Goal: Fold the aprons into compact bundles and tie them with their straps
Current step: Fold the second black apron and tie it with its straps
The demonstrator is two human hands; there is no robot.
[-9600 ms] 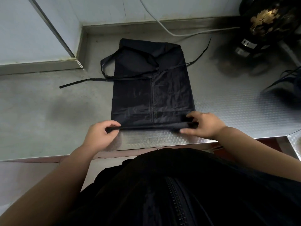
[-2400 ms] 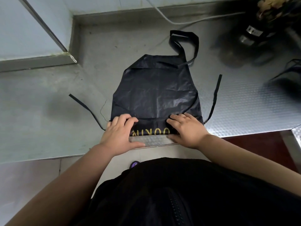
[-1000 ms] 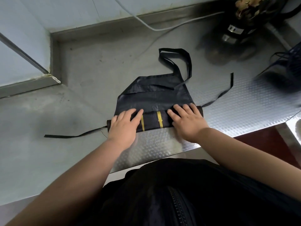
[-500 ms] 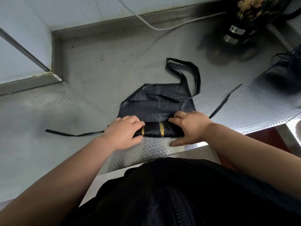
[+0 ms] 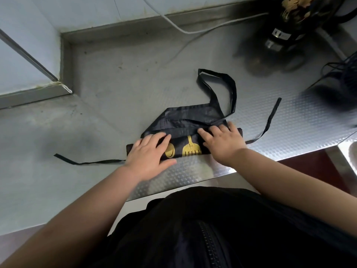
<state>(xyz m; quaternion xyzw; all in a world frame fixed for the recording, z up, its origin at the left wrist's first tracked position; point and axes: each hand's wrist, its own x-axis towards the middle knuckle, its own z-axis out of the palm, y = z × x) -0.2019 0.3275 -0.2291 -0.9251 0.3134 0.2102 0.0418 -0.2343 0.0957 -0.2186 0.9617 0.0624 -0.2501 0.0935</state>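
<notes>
1. The apron [image 5: 185, 120], black and shiny, lies on the table [image 5: 96, 117] near the near edge, a little right of the view's centre.
2. Its near part is folded into a flat band that runs from 9 to 3 o'clock; the unfolded part, narrowing upward, lies at 12 o'clock of the band.
3. A gold spoon [image 5: 170, 150] and a gold fork [image 5: 191, 149] are printed on the band, showing between the two hands.
4. The left hand [image 5: 148, 153] lies flat on the band's 9 o'clock end, fingers straight and spread, thumb on the table at the band's near edge; it grips nothing.
5. The right hand [image 5: 222, 144] rests palm down on the 3 o'clock end, fingers stretched out over the band's far edge, pressing and not gripping.
6. The neck loop [image 5: 218, 82] lies open on the table at 1 o'clock of the apron.
7. One strap [image 5: 87, 162] trails out flat toward 9 o'clock; the other strap [image 5: 270, 120] runs out at 3 o'clock and bends up toward 1 o'clock.
8. A white cable [image 5: 193, 31] crosses the far side of the table at 12 o'clock.
9. A dark appliance [image 5: 286, 33], blurred, stands at 1 o'clock, well apart from the apron.
10. The person's black zipped garment [image 5: 193, 238] fills the view at 6 o'clock.
</notes>
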